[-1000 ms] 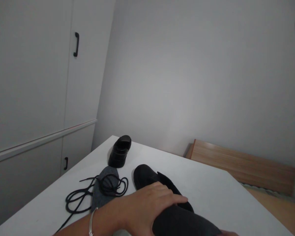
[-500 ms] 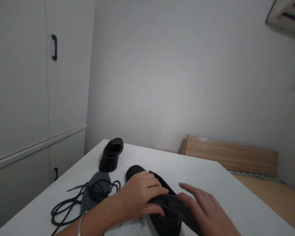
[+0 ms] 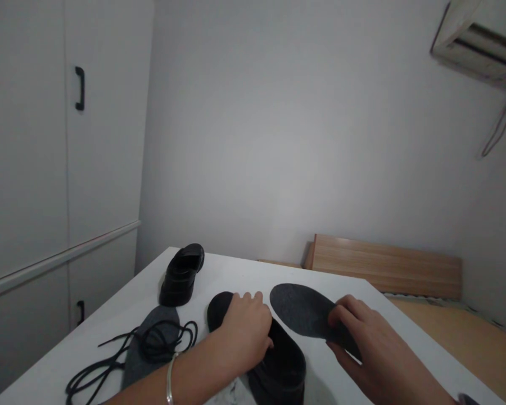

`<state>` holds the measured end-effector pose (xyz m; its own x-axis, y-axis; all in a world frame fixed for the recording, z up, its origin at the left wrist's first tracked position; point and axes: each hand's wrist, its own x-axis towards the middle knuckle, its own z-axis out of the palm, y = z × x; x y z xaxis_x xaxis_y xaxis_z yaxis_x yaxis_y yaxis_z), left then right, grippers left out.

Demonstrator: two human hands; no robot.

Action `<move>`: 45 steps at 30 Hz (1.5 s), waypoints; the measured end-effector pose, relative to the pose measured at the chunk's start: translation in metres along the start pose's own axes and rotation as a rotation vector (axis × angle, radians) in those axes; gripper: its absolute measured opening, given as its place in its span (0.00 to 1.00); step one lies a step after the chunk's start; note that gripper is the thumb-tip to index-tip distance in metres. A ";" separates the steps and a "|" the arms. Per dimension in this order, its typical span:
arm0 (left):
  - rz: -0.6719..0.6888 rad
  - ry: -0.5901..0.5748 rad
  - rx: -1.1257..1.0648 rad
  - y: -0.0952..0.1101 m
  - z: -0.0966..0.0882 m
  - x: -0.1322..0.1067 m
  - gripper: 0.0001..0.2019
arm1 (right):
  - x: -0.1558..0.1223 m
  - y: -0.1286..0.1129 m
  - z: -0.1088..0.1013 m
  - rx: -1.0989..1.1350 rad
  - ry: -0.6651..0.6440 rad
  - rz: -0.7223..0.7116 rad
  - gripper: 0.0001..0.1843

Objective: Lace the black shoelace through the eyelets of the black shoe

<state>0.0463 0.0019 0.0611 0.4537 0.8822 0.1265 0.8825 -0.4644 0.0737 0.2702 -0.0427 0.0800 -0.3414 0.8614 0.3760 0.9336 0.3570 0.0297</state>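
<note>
White tabletop (image 3: 240,275) spreads under the work, its near edge out of sight. Closest, the left hand (image 3: 247,326), a bracelet (image 3: 170,378) at its wrist, is closed over the upper of the near shoe (image 3: 281,379), thumb by the opening; its fingertips are hidden, so exactly which part they grip is hard to say. To the right, the right hand (image 3: 371,340) pinches one end of a dark grey insole (image 3: 303,309) between thumb and fingers, holding it beside the shoe, apart from it and above the table. On the left lies a second, flat insole (image 3: 141,363), with a tangle of black laces (image 3: 154,351) across it. Judging by this layout, both insoles are outside the shoes and the laces are off; no lace shows on the near shoe, and nothing has been put back into it. Further off, near the table's far corner, stands the other shoe (image 3: 177,281), black, open and touched by neither hand. Beyond are a white cabinet (image 3: 25,157) at left, a wooden headboard (image 3: 383,267) at right and a plain grey wall (image 3: 278,124).
</note>
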 end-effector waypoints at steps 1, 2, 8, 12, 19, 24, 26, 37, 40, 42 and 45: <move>-0.017 -0.016 0.013 0.007 0.003 0.003 0.21 | -0.001 0.001 0.000 -0.012 -0.002 0.019 0.06; -0.037 -0.036 0.031 0.014 0.005 0.006 0.25 | -0.001 0.002 -0.001 -0.022 -0.010 0.039 0.05; -0.037 -0.083 0.101 0.025 0.015 0.020 0.27 | 0.000 -0.008 -0.014 -0.073 -0.157 0.104 0.06; -0.022 -0.036 0.048 0.014 0.015 0.022 0.18 | 0.004 -0.016 -0.029 -0.037 -0.226 0.089 0.11; -0.069 0.135 -0.123 -0.018 0.009 0.010 0.14 | 0.015 -0.028 -0.057 -0.011 -0.269 0.010 0.14; -0.065 0.255 -0.340 -0.040 0.021 0.001 0.17 | 0.028 -0.054 -0.057 -0.146 -0.400 0.044 0.12; -0.051 0.289 -0.449 -0.047 0.029 -0.001 0.15 | 0.035 -0.065 -0.053 -0.202 -0.432 0.053 0.11; 0.127 0.084 -0.993 -0.082 0.058 -0.012 0.44 | 0.064 -0.099 0.020 -0.165 -0.385 -0.010 0.12; 0.148 0.049 -1.044 -0.082 0.057 -0.014 0.46 | 0.071 -0.102 0.042 -0.123 -0.365 -0.022 0.12; 0.147 0.043 -1.069 -0.081 0.054 -0.015 0.46 | 0.076 -0.104 0.050 -0.080 -0.373 -0.048 0.12; 0.130 0.040 -1.072 -0.079 0.051 -0.015 0.46 | 0.084 -0.109 0.058 -0.005 -0.377 -0.087 0.12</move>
<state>-0.0238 0.0291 0.0031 0.5143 0.8270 0.2269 0.2509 -0.3981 0.8824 0.1335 0.0114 0.0541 -0.4346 0.9006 0.0052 0.8995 0.4338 0.0517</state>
